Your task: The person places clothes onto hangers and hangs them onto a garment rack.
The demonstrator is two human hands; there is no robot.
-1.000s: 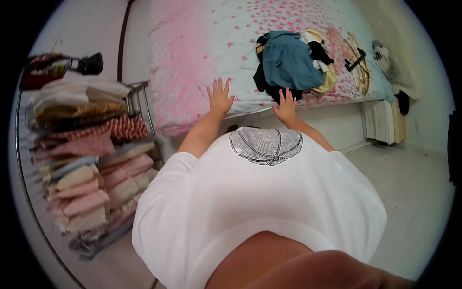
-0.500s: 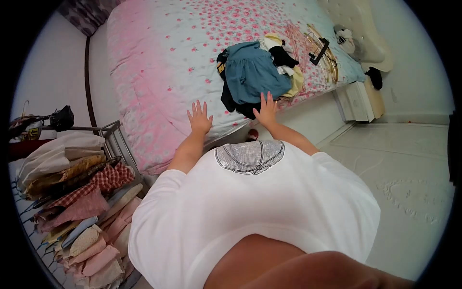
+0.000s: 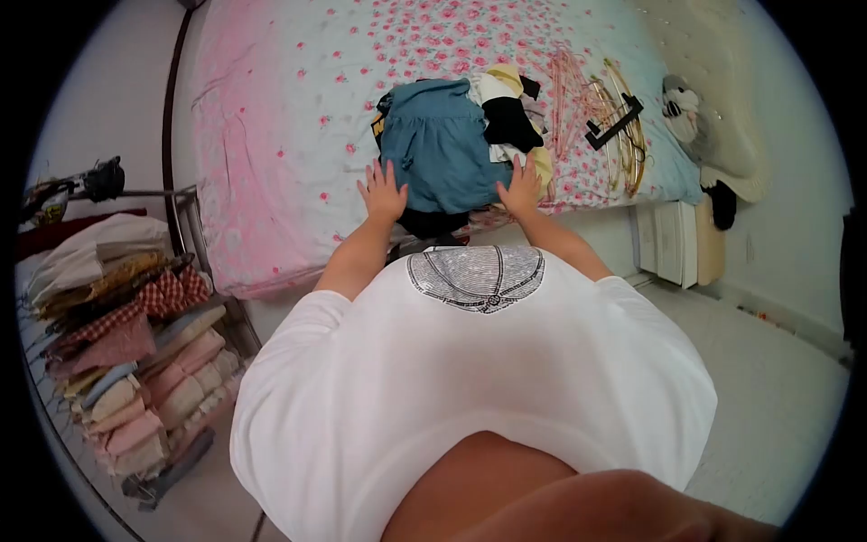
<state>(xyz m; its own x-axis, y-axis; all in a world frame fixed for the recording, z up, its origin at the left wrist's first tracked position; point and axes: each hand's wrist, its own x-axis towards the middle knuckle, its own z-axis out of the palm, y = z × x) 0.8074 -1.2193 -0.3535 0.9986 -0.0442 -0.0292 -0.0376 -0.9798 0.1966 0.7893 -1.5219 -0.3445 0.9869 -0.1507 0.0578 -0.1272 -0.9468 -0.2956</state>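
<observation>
A pile of clothes lies near the front edge of the bed (image 3: 271,126), with a blue-green garment (image 3: 438,149) on top. Black, white and pale yellow pieces stick out around it, among them a black cloth (image 3: 511,123) on the right. My left hand (image 3: 384,192) is at the pile's left front edge, fingers spread, holding nothing. At the right front edge, beside the blue-green garment, is my right hand (image 3: 520,188), also with fingers apart and nothing gripped. Whether the fingertips press on the cloth is hard to tell.
Right of the pile lie pink hangers (image 3: 567,99), gold hangers (image 3: 623,135) and a black hanger (image 3: 614,123). A plush toy (image 3: 682,104) rests by the headboard (image 3: 713,81). A white cabinet (image 3: 668,242) stands beside the bed. Many clothes hang on a metal rack (image 3: 188,212) at the left.
Both hands have shifted from left of and in front of the pile to its two sides. The view has turned and moved right relative to the bed.
</observation>
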